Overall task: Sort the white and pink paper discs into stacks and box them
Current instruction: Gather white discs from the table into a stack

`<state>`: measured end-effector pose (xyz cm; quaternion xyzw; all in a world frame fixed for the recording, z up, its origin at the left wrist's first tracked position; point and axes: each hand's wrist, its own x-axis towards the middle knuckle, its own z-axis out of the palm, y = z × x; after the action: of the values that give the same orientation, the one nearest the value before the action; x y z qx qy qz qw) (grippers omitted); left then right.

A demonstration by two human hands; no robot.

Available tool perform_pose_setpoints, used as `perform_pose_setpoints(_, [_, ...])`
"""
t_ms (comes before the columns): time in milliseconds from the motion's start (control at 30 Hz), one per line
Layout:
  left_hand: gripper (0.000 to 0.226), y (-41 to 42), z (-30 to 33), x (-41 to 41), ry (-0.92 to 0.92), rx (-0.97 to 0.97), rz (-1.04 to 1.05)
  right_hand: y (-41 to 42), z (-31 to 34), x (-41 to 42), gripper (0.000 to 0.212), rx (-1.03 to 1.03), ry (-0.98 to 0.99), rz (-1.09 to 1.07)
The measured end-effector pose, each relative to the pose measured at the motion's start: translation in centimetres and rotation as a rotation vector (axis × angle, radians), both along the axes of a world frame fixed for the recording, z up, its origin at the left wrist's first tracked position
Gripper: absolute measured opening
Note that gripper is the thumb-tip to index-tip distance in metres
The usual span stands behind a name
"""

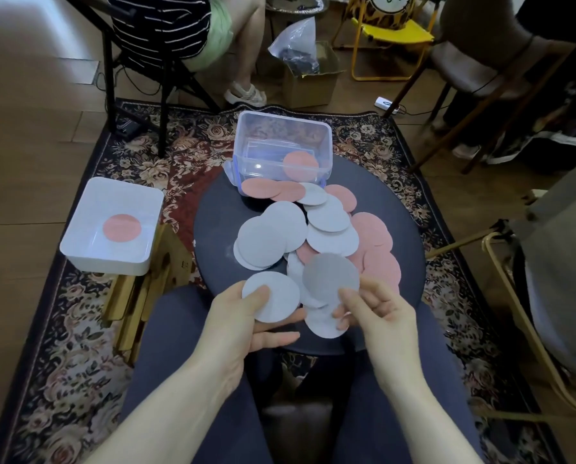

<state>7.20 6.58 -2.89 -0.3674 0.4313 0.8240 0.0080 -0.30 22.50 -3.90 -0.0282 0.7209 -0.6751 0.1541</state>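
Over the round table [213,209], each hand grips one white disc: left hand [246,316], right hand [376,313]

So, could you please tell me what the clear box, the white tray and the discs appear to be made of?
The clear box looks like glossy transparent plastic: the rug shows through its walls, with bright glints. The white tray seems opaque, smooth plastic with rounded corners and a soft sheen. The white disc in the left hand looks like thin matte paper or card, flat and glare-free.
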Motion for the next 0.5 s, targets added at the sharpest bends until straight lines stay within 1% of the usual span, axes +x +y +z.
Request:
perform_pose_setpoints(67, [0.019, 0.1, -0.2, 0.0, 0.002, 0.005, -0.037, -0.1, 0.0, 0.5, 0.015, 0.012, 0.096, 0.007])
perform_pose_setpoints(133, [0.021, 0.1, -0.2, 0.0, 0.019, 0.034, -0.070, -0.4, -0.2, 1.0, 0.025, 0.039, 0.223, 0.034])
perform_pose_setpoints(200, [0.022, 0.1, -0.1, -0.1, 0.039, 0.063, -0.084, -0.7, -0.5, 1.4, 0.031, 0.096, 0.351, 0.055])
perform_pose_setpoints(400, [0.027, 0.4, 0.4, -0.2, 0.075, 0.135, -0.066, -1.0, -1.7, 1.3, 0.030, 0.167, 0.404, 0.015])
perform_pose_setpoints(500, [0.026, 0.4, 0.4, -0.1, 0.082, 0.099, -0.092, -0.8, -2.0, 1.1, 0.033, 0.191, 0.456, 0.047])
